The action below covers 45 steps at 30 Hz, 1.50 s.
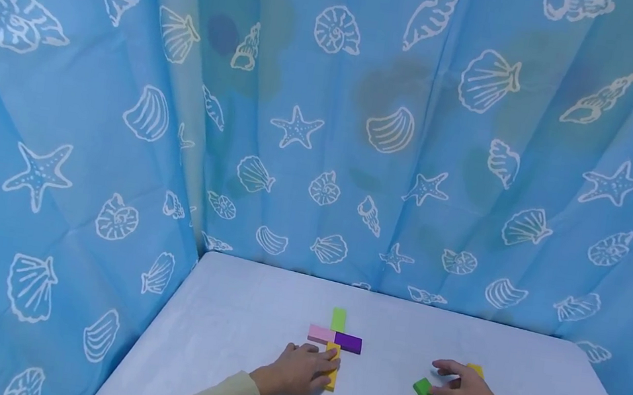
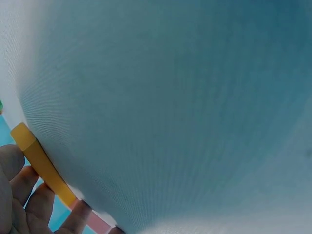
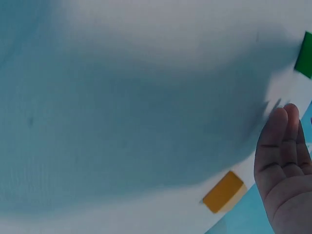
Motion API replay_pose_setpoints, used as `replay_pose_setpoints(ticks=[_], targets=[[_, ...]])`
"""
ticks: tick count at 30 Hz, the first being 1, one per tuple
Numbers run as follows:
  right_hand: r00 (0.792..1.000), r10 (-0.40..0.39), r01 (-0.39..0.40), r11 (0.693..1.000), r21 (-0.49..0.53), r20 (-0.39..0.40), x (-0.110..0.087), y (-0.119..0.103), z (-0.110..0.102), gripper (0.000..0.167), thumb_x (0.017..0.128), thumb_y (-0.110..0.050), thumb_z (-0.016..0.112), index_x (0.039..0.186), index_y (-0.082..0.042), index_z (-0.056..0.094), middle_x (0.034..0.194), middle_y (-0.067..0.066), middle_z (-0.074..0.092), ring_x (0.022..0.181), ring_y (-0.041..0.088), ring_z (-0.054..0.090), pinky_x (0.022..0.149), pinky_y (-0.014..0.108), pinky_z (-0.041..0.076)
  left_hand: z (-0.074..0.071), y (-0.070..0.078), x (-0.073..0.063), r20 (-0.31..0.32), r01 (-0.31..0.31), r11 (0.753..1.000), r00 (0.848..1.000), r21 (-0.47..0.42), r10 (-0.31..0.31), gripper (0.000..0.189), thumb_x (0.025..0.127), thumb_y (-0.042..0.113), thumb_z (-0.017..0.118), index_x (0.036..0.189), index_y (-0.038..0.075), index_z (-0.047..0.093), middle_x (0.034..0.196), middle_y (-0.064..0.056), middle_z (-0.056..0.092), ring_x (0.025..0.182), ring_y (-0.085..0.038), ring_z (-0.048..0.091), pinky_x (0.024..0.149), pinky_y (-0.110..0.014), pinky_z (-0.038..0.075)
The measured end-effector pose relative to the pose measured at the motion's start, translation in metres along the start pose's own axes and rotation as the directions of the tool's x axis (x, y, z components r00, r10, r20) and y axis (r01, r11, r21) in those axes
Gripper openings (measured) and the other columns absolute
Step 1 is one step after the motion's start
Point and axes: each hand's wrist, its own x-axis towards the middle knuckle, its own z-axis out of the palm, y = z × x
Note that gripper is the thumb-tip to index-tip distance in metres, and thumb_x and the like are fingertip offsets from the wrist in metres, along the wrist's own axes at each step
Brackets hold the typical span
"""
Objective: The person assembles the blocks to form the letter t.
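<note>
My left hand lies over a yellow block on the white table, its fingertips touching the block. The left wrist view shows these fingers along one side of the yellow block. Beyond its far end, a pink block and a purple block lie end to end, with a light green block behind them. My right hand has thumb and fingers spread apart, the thumb beside a dark green block. Whether the thumb touches it I cannot tell.
Another yellow block lies just behind the right hand, partly hidden by it. The white table backs onto blue curtains printed with shells and starfish. Curtain also hangs along the left side.
</note>
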Motion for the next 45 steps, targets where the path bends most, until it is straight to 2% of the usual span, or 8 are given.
replay_pose_setpoints(ticks=[4,8,17,22,29,33,36,45], targets=[[0.999,-0.012,0.012,1.000,0.013,0.035,0.000,0.002,0.010,0.059,0.080,-0.027,0.082,0.128,-0.001,0.060,0.118,0.016,0.066,0.092,0.018,0.062,0.073,0.028,0.055,0.002,0.001,-0.001,0.004,-0.002,1.000,1.000,0.007,0.002,0.047,0.101,0.049,0.049,0.147,0.042,0.042,0.155,0.019,0.038,0.137,-0.026,0.046,0.105,-0.063,0.040],[0.999,-0.007,0.007,1.000,0.004,0.039,0.000,-0.005,0.017,0.058,0.078,-0.025,0.084,0.126,-0.002,0.062,0.114,0.012,0.067,0.090,0.018,0.061,0.073,0.027,0.054,0.001,0.002,-0.002,0.009,0.009,1.000,1.000,0.005,-0.009,0.048,0.101,0.049,0.049,0.147,0.043,0.042,0.155,0.020,0.037,0.138,-0.025,0.046,0.105,-0.063,0.040],[0.996,0.087,-0.089,0.991,-0.095,-0.025,0.002,-0.018,0.033,0.054,0.070,-0.022,0.088,0.118,-0.009,0.067,0.103,0.002,0.064,0.085,0.014,0.057,0.075,0.030,0.053,0.001,0.002,-0.002,0.011,0.018,1.000,1.000,-0.008,-0.018,0.047,0.100,0.049,0.049,0.147,0.043,0.043,0.155,0.020,0.038,0.138,-0.026,0.046,0.106,-0.064,0.039],[0.997,0.070,-0.071,0.994,-0.087,-0.019,-0.001,-0.021,0.041,0.052,0.072,-0.023,0.087,0.118,-0.008,0.067,0.102,0.001,0.063,0.084,0.014,0.055,0.075,0.030,0.052,0.005,0.002,-0.003,0.009,0.019,1.000,1.000,-0.009,-0.019,0.047,0.100,0.049,0.049,0.147,0.043,0.043,0.155,0.020,0.038,0.138,-0.026,0.046,0.106,-0.064,0.039],[0.997,0.067,-0.071,0.992,-0.108,-0.042,-0.003,-0.032,0.044,0.048,0.073,-0.021,0.086,0.116,-0.008,0.067,0.101,0.001,0.063,0.084,0.014,0.055,0.073,0.029,0.052,0.003,0.001,-0.001,-0.008,0.000,1.000,1.000,0.001,0.000,0.047,0.101,0.048,0.049,0.147,0.041,0.043,0.155,0.019,0.039,0.137,-0.026,0.047,0.105,-0.063,0.040],[0.997,0.051,-0.059,0.987,-0.147,-0.059,-0.002,-0.036,0.042,0.053,0.074,-0.028,0.086,0.118,-0.007,0.066,0.102,0.003,0.063,0.085,0.014,0.056,0.074,0.031,0.053,-0.001,0.001,0.000,-0.017,-0.001,1.000,1.000,0.003,0.001,0.047,0.100,0.047,0.051,0.146,0.041,0.044,0.154,0.019,0.040,0.136,-0.026,0.048,0.105,-0.063,0.040],[0.995,0.068,-0.079,0.983,-0.166,-0.069,-0.002,-0.033,0.041,0.057,0.073,-0.033,0.087,0.118,-0.007,0.066,0.102,0.003,0.062,0.085,0.014,0.056,0.076,0.033,0.054,-0.002,0.002,-0.001,-0.012,-0.004,1.000,1.000,-0.008,0.003,0.047,0.100,0.046,0.051,0.147,0.040,0.044,0.155,0.018,0.039,0.136,-0.026,0.047,0.105,-0.063,0.040],[0.995,0.085,-0.092,0.986,-0.140,-0.060,-0.004,-0.034,0.041,0.058,0.072,-0.033,0.087,0.118,-0.005,0.065,0.101,0.004,0.063,0.083,0.014,0.056,0.074,0.031,0.053,0.001,-0.001,-0.001,0.002,0.000,1.000,1.000,-0.013,0.000,0.046,0.101,0.049,0.049,0.147,0.042,0.043,0.155,0.020,0.037,0.137,-0.025,0.046,0.106,-0.062,0.039]])
